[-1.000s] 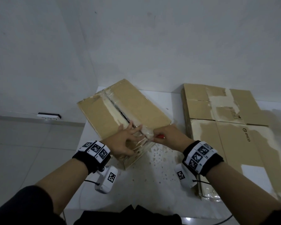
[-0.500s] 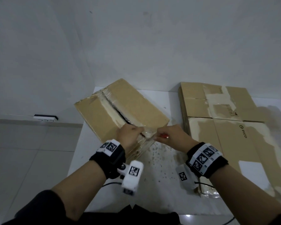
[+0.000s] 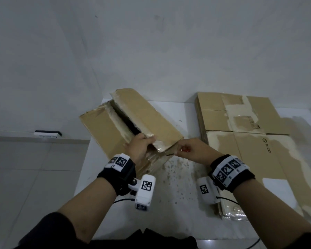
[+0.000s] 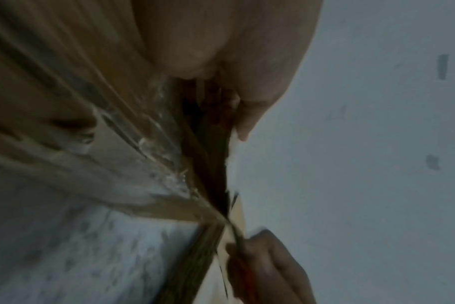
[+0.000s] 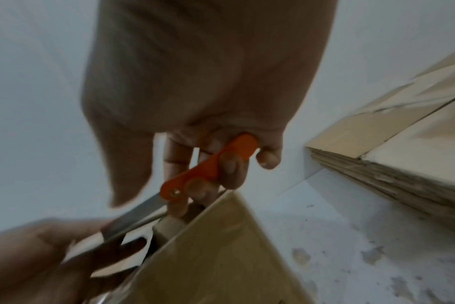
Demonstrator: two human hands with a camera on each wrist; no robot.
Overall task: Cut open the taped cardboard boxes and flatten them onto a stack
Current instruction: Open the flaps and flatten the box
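Observation:
A brown cardboard box [image 3: 104, 128] lies angled on the white table [image 3: 178, 209], its top seam split and the right flap [image 3: 147, 119] raised. My left hand [image 3: 142, 146] grips that flap's near end, fingers curled into the gap. My right hand [image 3: 190, 150] holds an orange-handled knife [image 5: 210, 166] just right of the box's near corner; the steel blade [image 5: 135, 214] points toward the left hand [image 5: 26, 257]. In the left wrist view, crinkled clear tape [image 4: 153, 148] runs along the seam and the right hand [image 4: 268, 265] shows below. A stack of flattened boxes [image 3: 255, 146] lies to the right.
A white wall rises close behind the table. Left of the table lies grey tiled floor [image 3: 25, 168], with a power strip [image 3: 47, 133] at the wall's foot. The tabletop between my arms is speckled with stains [image 3: 176, 169]. Cables hang from both wrist cameras.
My left hand slid its fingers under the right flap and lifted it, widening the seam gap. The right hand with the knife drew slightly away to the right of the box corner.

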